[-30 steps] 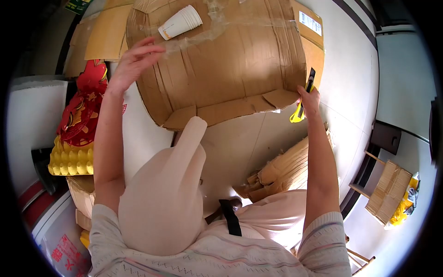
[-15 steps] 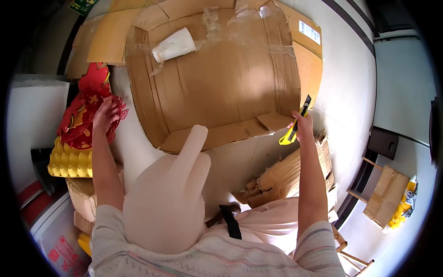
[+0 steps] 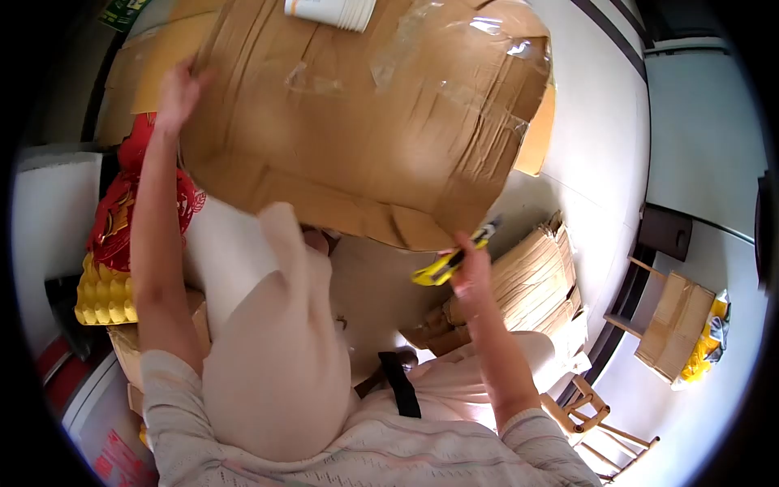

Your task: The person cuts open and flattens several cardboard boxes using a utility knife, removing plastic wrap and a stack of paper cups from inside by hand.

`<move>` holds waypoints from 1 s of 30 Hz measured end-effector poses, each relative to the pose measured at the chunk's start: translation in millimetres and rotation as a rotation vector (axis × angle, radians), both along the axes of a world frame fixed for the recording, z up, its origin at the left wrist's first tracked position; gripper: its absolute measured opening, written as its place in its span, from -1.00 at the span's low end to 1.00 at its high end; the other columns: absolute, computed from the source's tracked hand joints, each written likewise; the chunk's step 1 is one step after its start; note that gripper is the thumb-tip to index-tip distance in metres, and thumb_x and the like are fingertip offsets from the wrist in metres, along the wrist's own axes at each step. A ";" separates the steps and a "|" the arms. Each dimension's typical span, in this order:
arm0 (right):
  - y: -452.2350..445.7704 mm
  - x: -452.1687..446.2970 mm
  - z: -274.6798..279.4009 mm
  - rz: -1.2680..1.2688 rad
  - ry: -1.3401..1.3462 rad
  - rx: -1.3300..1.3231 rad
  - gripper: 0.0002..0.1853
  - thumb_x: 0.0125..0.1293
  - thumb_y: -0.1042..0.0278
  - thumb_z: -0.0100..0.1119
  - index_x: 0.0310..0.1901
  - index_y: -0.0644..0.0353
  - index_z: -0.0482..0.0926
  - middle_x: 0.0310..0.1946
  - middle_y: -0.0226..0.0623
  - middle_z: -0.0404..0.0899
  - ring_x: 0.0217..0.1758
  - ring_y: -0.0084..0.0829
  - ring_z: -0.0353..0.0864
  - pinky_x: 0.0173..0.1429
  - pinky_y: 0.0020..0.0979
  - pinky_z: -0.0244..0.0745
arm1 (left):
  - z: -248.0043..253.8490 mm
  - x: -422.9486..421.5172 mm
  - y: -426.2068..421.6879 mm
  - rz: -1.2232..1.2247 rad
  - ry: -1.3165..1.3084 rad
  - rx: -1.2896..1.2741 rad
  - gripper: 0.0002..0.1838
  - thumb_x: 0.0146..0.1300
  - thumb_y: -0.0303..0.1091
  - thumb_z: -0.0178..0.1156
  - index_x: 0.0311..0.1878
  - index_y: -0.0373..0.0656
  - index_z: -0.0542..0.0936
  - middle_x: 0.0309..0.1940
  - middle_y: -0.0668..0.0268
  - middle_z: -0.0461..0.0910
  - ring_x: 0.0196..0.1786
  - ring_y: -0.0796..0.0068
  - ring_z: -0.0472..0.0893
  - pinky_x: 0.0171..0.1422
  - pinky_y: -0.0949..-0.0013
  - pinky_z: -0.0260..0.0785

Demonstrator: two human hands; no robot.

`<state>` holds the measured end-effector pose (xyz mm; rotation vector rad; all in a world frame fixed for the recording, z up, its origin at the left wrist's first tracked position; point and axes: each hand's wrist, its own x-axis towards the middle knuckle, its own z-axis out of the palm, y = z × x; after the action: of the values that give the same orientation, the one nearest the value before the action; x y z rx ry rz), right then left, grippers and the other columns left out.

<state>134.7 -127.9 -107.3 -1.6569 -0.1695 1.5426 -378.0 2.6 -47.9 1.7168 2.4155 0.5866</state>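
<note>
A large brown cardboard sheet (image 3: 349,138) with folded edges and strips of clear tape is raised at a tilt in front of me. My left hand (image 3: 180,96), slightly blurred, grips its left edge. My right hand (image 3: 473,272) is closed around a yellow utility knife (image 3: 442,268), and its fingertips reach the sheet's lower right corner. The knife's dark end points up and to the right. White stacked paper cups (image 3: 337,11) lie on the far part of the sheet, partly cut off by the frame's top edge.
Red paper decorations (image 3: 114,219) and a yellow egg tray (image 3: 105,296) are at left, over a cardboard box. Flattened cardboard (image 3: 527,276) leans at lower right. A wooden stool (image 3: 584,410) stands near my right side. Farther right is a small carton (image 3: 677,325).
My left hand has gone from the red decorations to the sheet's left edge. The sheet has tilted and shifted, its cups moving up. My right hand with the knife has moved left and down.
</note>
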 end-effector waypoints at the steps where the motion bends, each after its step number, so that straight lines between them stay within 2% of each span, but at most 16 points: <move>1: -12.2 -13.5 -3.9 0.027 0.093 -0.024 -0.75 0.14 0.44 0.26 -0.22 0.19 0.38 -0.50 -0.32 0.43 -0.57 -0.42 0.49 -0.46 -0.33 0.53 | 4.5 5.9 23.1 0.139 0.188 -0.089 -0.53 0.09 -0.18 0.25 0.06 -0.20 0.52 -0.13 0.08 0.60 -0.07 0.10 0.57 0.04 0.18 0.38; 3: -29.9 -48.2 -5.7 0.124 0.312 -0.117 -0.70 0.24 0.35 0.23 -0.07 0.15 0.35 -0.48 -0.36 0.46 -0.55 -0.41 0.47 -0.42 -0.36 0.50 | 0.9 25.9 52.5 0.100 0.596 0.361 -0.57 0.08 -0.16 0.26 0.01 -0.11 0.54 -0.17 0.10 0.60 -0.07 0.05 0.53 0.01 0.16 0.39; 5: -37.2 -82.2 11.3 0.203 0.396 -0.077 -0.61 0.28 0.26 0.19 0.08 0.13 0.32 -0.46 -0.35 0.46 -0.53 -0.45 0.46 -0.42 -0.40 0.46 | -3.6 69.0 64.1 -0.154 0.397 0.425 -0.62 0.13 -0.25 0.20 0.05 -0.01 0.55 -0.05 0.16 0.55 0.04 0.15 0.49 0.11 0.16 0.35; 7: -37.7 -84.1 17.5 0.257 0.349 -0.123 -0.58 0.34 0.17 0.10 0.14 0.13 0.29 -0.46 -0.34 0.46 -0.53 -0.46 0.46 -0.43 -0.40 0.46 | -14.0 147.1 54.5 -0.453 0.059 0.354 -0.61 0.05 -0.41 0.23 0.02 0.01 0.57 -0.04 0.20 0.55 0.06 0.16 0.48 0.14 0.18 0.35; 8: -37.8 -82.7 20.0 0.288 0.319 -0.150 -0.56 0.36 0.12 0.06 0.17 0.12 0.28 -0.46 -0.33 0.45 -0.54 -0.46 0.46 -0.43 -0.40 0.46 | -25.6 176.6 51.4 -0.609 -0.100 0.274 -0.57 0.00 -0.57 0.18 0.00 0.01 0.57 -0.06 0.20 0.55 0.05 0.15 0.48 0.17 0.21 0.33; 9: -35.2 -73.2 23.9 0.305 0.265 -0.128 -0.59 0.38 0.09 0.02 0.13 0.12 0.29 -0.46 -0.33 0.45 -0.55 -0.47 0.45 -0.45 -0.40 0.45 | -40.1 206.0 45.7 -0.731 -0.142 0.311 -0.57 -0.02 -0.64 0.13 -0.04 -0.04 0.57 -0.05 0.23 0.54 0.07 0.19 0.48 0.16 0.22 0.34; 10: -29.6 -57.0 28.8 0.325 0.208 -0.107 -0.60 0.39 0.06 -0.02 0.10 0.12 0.30 -0.46 -0.34 0.44 -0.56 -0.48 0.45 -0.48 -0.41 0.44 | -31.7 232.0 43.0 -0.853 -0.163 0.083 -0.53 -0.05 -0.66 0.11 -0.01 -0.07 0.55 0.00 0.26 0.52 0.12 0.21 0.43 0.18 0.21 0.31; 12: -17.1 -29.7 41.4 0.391 0.090 -0.073 -0.61 0.42 0.02 -0.10 0.07 0.15 0.30 -0.46 -0.33 0.43 -0.58 -0.50 0.44 -0.51 -0.44 0.43 | -40.2 288.8 41.0 -1.001 -0.337 0.111 -0.50 -0.07 -0.66 0.10 0.03 -0.08 0.53 0.03 0.31 0.50 0.19 0.24 0.36 0.21 0.19 0.28; 15: 11.1 -3.1 60.0 0.534 -0.070 -0.011 -0.60 0.45 0.02 -0.20 0.07 0.20 0.28 -0.45 -0.30 0.43 -0.61 -0.51 0.43 -0.55 -0.47 0.43 | -66.0 324.2 51.2 -1.054 -0.273 0.032 -0.50 -0.06 -0.62 0.10 0.05 -0.08 0.51 0.03 0.34 0.51 0.25 0.27 0.30 0.22 0.13 0.24; 18: 48.0 15.8 76.6 0.653 -0.208 0.039 -0.59 0.46 0.04 -0.23 0.08 0.23 0.26 -0.43 -0.27 0.45 -0.63 -0.51 0.44 -0.57 -0.49 0.43 | -57.9 335.4 57.6 -1.061 -0.125 -0.264 -0.56 -0.06 -0.54 0.14 -0.02 -0.06 0.55 -0.03 0.37 0.53 0.23 0.31 0.30 0.19 0.13 0.25; 21: 84.1 16.6 98.3 0.753 -0.255 0.057 -0.62 0.45 0.12 -0.22 0.12 0.24 0.23 -0.41 -0.22 0.46 -0.63 -0.43 0.54 -0.58 -0.46 0.48 | -45.5 324.3 58.4 -1.102 -0.110 -0.329 -0.65 -0.07 -0.40 0.22 -0.12 -0.03 0.61 -0.16 0.38 0.56 0.11 0.31 0.38 0.15 0.13 0.25; 24: 107.3 6.1 105.7 0.825 -0.263 -0.002 -0.64 0.43 0.15 -0.22 0.10 0.23 0.22 -0.45 -0.20 0.45 -0.65 -0.38 0.56 -0.60 -0.44 0.48 | -34.9 317.2 57.8 -1.073 -0.225 -0.334 -0.79 -0.05 -0.28 0.24 -0.27 0.02 0.67 -0.32 0.42 0.57 -0.01 0.33 0.44 0.10 0.16 0.27; 27: 119.9 -8.5 110.4 0.876 -0.290 -0.038 -0.69 0.42 0.19 -0.23 0.04 0.22 0.25 -0.50 -0.21 0.45 -0.68 -0.39 0.54 -0.63 -0.43 0.46 | -35.5 318.3 56.3 -1.015 -0.311 -0.329 -0.84 -0.02 -0.19 0.23 -0.36 0.03 0.68 -0.43 0.43 0.56 -0.07 0.38 0.46 0.06 0.19 0.27; 30: 124.2 -20.2 110.5 0.937 -0.335 -0.111 -0.75 0.41 0.22 -0.23 -0.02 0.18 0.29 -0.54 -0.23 0.45 -0.72 -0.42 0.50 -0.66 -0.42 0.42 | -29.6 316.6 45.9 -0.996 -0.232 -0.237 -0.87 0.01 -0.19 0.22 -0.42 0.04 0.68 -0.48 0.44 0.54 -0.09 0.41 0.46 0.05 0.19 0.26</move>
<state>114.6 -3.7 3.2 -2.0484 -1.1948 1.9130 -61.4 48.5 -77.4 2.2383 1.1601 0.2972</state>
